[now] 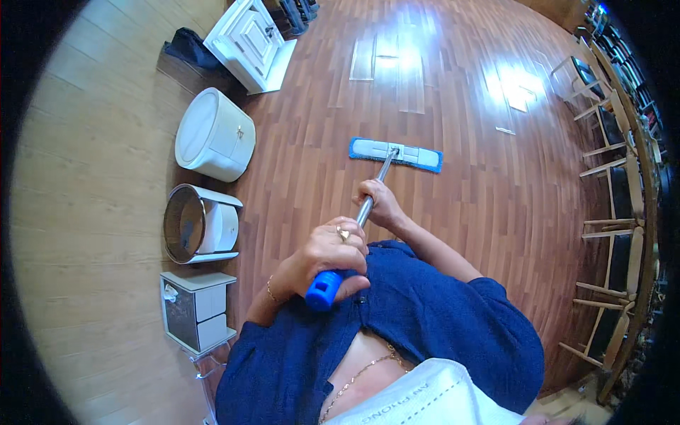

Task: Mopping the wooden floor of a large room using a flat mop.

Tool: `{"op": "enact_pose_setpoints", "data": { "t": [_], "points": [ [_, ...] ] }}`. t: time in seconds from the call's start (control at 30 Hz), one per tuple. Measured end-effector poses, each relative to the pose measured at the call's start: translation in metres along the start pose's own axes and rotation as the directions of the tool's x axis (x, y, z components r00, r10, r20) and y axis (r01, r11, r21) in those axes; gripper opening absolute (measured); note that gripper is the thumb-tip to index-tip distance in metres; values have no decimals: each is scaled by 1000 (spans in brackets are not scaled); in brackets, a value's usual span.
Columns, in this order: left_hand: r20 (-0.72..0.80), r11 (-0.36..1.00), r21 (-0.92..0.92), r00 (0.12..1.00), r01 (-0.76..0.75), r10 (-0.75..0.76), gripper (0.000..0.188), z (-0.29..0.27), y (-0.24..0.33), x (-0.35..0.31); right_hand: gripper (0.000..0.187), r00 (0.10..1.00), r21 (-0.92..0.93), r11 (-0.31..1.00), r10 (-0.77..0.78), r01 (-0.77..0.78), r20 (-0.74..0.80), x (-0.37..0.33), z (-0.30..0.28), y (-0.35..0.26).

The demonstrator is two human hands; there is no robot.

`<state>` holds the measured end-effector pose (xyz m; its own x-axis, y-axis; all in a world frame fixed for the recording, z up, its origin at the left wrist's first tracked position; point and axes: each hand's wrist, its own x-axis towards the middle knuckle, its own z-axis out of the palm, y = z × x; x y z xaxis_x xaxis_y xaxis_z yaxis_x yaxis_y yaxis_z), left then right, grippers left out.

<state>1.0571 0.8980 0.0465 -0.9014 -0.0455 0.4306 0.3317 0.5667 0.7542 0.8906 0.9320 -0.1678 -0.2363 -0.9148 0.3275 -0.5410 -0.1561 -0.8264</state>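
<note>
A flat mop (418, 157) with a white plate and blue fringed edge lies on the wood-plank floor ahead of me. Its metal pole slants up toward my chest and ends in a blue plastic grip (324, 290). Wrapped round the upper end of the pole, just beyond that grip, is my left hand (333, 249), with a ring and a bracelet on it. Further down the pole my right hand (380, 203) is closed around the metal, its forearm reaching across from the right.
Along the left wall stand a white panelled cabinet (256, 41), a round white cabinet (214, 134), an open-topped rounded unit (221, 228) and a small drawer unit (198, 312). Several wooden chairs (620, 188) with dark seats line the right side. Bright light reflects off the far floor.
</note>
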Motion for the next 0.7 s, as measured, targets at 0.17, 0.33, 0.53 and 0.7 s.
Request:
{"op": "enact_pose_setpoints", "data": {
  "t": [0.17,0.33,0.53,0.7],
  "points": [
    [-124,996,-24,989,82,-85,15,-6,-39,46,24,999,-60,998,-19,21,46,55,-28,45],
    [-52,984,153,995,90,-83,14,35,-115,73,22,997,-36,999,-3,5,72,79,-53,140],
    [-179,977,45,964,208,-197,18,52,-152,82,20,980,-194,980,82,-46,183,106,-69,190],
    [-158,973,-46,960,225,-229,25,5,-120,89,13,993,-57,998,-33,40,109,120,-50,153]
  ]
}}
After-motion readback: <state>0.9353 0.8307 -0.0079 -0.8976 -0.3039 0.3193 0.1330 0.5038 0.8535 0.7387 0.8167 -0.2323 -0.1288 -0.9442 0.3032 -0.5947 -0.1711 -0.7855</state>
